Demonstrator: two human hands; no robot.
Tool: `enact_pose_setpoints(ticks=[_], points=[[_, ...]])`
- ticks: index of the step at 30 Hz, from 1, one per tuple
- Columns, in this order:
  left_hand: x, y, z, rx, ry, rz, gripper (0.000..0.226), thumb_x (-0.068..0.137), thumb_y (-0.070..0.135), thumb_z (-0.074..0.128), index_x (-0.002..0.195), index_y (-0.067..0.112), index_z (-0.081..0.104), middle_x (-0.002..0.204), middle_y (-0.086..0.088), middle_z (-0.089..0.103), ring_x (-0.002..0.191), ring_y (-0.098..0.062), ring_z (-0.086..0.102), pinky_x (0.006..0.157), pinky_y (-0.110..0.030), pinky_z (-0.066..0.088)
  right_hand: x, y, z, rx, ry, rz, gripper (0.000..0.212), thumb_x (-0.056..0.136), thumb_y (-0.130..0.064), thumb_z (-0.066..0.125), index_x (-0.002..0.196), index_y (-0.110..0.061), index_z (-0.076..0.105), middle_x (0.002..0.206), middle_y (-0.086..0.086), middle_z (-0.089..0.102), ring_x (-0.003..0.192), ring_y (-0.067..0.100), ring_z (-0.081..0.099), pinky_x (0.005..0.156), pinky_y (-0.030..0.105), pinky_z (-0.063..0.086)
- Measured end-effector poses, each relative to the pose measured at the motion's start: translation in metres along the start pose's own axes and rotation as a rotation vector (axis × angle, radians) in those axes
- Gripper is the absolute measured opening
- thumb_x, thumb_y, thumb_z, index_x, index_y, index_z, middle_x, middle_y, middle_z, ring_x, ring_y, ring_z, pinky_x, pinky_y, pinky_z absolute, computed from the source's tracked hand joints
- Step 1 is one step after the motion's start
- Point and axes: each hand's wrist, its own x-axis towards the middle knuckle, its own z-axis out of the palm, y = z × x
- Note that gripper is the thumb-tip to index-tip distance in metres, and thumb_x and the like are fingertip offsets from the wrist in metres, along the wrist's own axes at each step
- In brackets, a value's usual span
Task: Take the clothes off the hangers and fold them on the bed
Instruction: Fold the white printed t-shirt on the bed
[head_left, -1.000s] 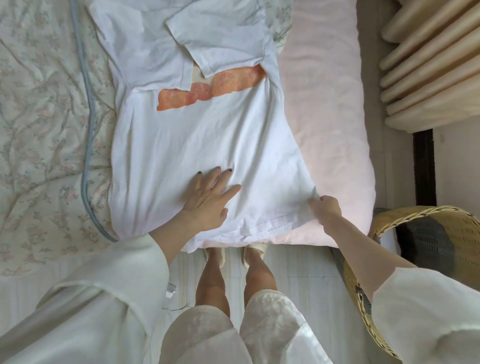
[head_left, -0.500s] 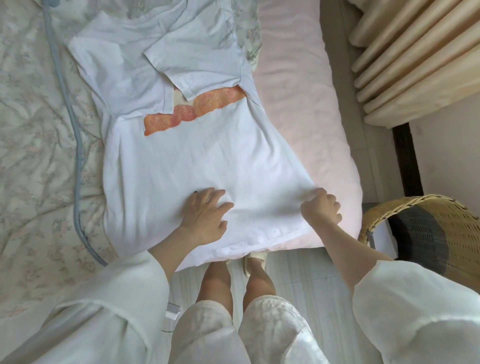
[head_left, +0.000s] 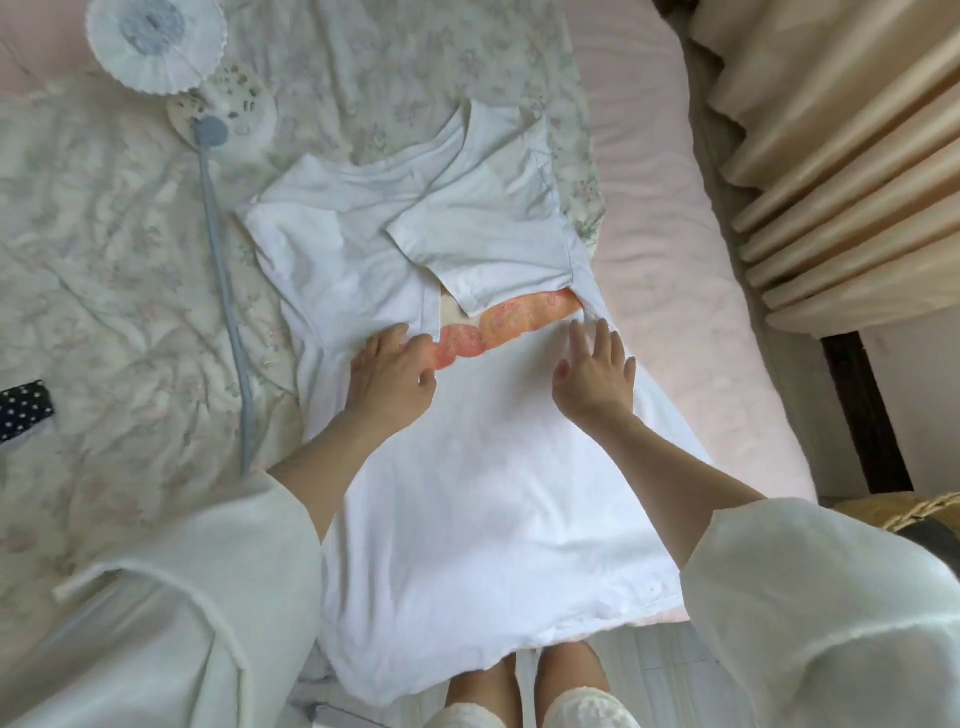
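Observation:
A white T-shirt (head_left: 483, 499) with an orange print lies flat on the bed (head_left: 691, 291), both sleeves folded in over the chest and its hem hanging over the near edge. My left hand (head_left: 389, 382) rests palm down on the shirt by the left end of the orange print, fingers relaxed. My right hand (head_left: 595, 371) lies flat on the shirt just below the right end of the print, fingers straight and spread. Neither hand grips the cloth. No hanger shows on the shirt.
A floral quilt (head_left: 119, 291) covers the bed's left side, with a white desk fan (head_left: 156, 44) and its grey cable (head_left: 228, 322) on it. A dark dotted cloth (head_left: 23, 410) lies at the left edge. Beige curtains (head_left: 852, 171) hang right; a wicker basket (head_left: 914, 512) stands below them.
Both hands moved up from the shirt's hem to its middle beside the orange print. My right hand let go of the hem corner and now lies flat. The view tilted toward the bed's head.

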Motion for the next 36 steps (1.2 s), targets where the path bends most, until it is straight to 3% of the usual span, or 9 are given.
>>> enact_pose_setpoints(ticks=[6,11,15,18,22,27,30,33,36], points=[[0.052,-0.038,-0.033,-0.019,0.154,-0.052,0.039,0.093,0.019,0.048,0.132,0.013,0.049,0.138,-0.007,0.041,0.126,-0.028,0.036,0.102,-0.042,0.033,0.040,-0.060,-0.009,-0.022,0.061,-0.156,0.057,0.095,-0.018,0.033,0.149,-0.016,0.015,0.158,0.011,0.006,0.145,0.027,0.004,0.117,0.044,0.004],[0.095,-0.072,-0.060,0.006,0.281,-0.139,0.041,0.093,0.017,0.049,0.132,0.008,0.048,0.142,-0.014,0.037,0.131,-0.032,0.031,0.102,-0.045,0.029,0.091,-0.082,-0.028,-0.116,0.080,-0.258,0.045,0.100,-0.016,0.029,0.145,-0.013,0.027,0.157,0.007,0.014,0.145,0.023,0.006,0.118,0.045,0.004],[0.132,-0.097,-0.086,0.074,0.202,-0.261,0.062,0.093,0.030,0.050,0.146,0.013,0.024,0.156,-0.013,0.009,0.142,-0.030,0.008,0.112,-0.051,0.013,0.138,-0.103,-0.055,-0.221,0.114,-0.307,0.059,0.090,0.001,0.037,0.145,-0.013,0.024,0.157,0.008,0.011,0.145,0.024,0.004,0.117,0.046,0.005],[0.164,-0.116,-0.102,0.111,0.037,-0.356,0.093,0.086,0.050,0.057,0.151,0.019,-0.002,0.158,-0.008,-0.009,0.145,-0.027,-0.011,0.113,-0.055,0.001,0.182,-0.123,-0.071,-0.332,0.086,-0.308,0.074,0.090,-0.003,0.043,0.151,-0.016,0.002,0.159,0.004,-0.008,0.146,0.023,-0.007,0.117,0.049,0.002],[0.196,-0.131,-0.118,0.072,-0.089,-0.403,0.112,0.076,0.060,0.065,0.150,0.020,-0.007,0.156,-0.012,0.010,0.145,-0.028,0.005,0.113,-0.054,0.007,0.231,-0.135,-0.087,-0.457,0.015,-0.292,0.098,0.091,-0.024,0.057,0.146,-0.015,-0.024,0.155,0.002,-0.027,0.144,0.022,-0.020,0.115,0.053,-0.002],[0.212,-0.134,-0.116,-0.048,-0.100,-0.368,0.084,0.074,0.047,0.074,0.137,0.009,0.035,0.135,-0.013,0.047,0.124,-0.031,0.045,0.098,-0.039,0.036,0.265,-0.143,-0.097,-0.460,-0.108,-0.261,0.127,0.074,-0.043,0.075,0.144,-0.014,-0.028,0.157,0.004,-0.017,0.145,0.022,-0.016,0.114,0.056,-0.006],[0.206,-0.131,-0.110,-0.121,-0.065,-0.314,0.066,0.079,0.038,0.072,0.132,0.008,0.047,0.131,-0.013,0.052,0.117,-0.031,0.050,0.088,-0.036,0.041,0.265,-0.142,-0.097,-0.457,-0.065,-0.254,0.107,0.078,-0.045,0.070,0.149,-0.006,-0.001,0.152,0.015,0.021,0.143,0.030,0.014,0.114,0.054,-0.002],[0.190,-0.122,-0.107,-0.077,0.098,-0.192,0.045,0.086,0.028,0.066,0.122,0.005,0.053,0.117,-0.018,0.060,0.107,-0.036,0.055,0.081,-0.039,0.043,0.249,-0.140,-0.101,-0.493,0.147,-0.395,0.053,0.089,-0.034,0.059,0.128,-0.001,0.043,0.123,0.017,0.055,0.121,0.032,0.046,0.114,0.042,0.017],[0.157,-0.118,-0.102,-0.075,0.363,-0.037,0.025,0.085,0.016,0.066,0.102,0.000,0.057,0.084,-0.021,0.065,0.078,-0.039,0.061,0.061,-0.040,0.046,0.216,-0.124,-0.100,-0.354,0.261,-0.465,0.028,0.092,-0.025,0.051,0.108,-0.002,0.051,0.098,0.018,0.065,0.093,0.035,0.059,0.084,0.037,0.037]])
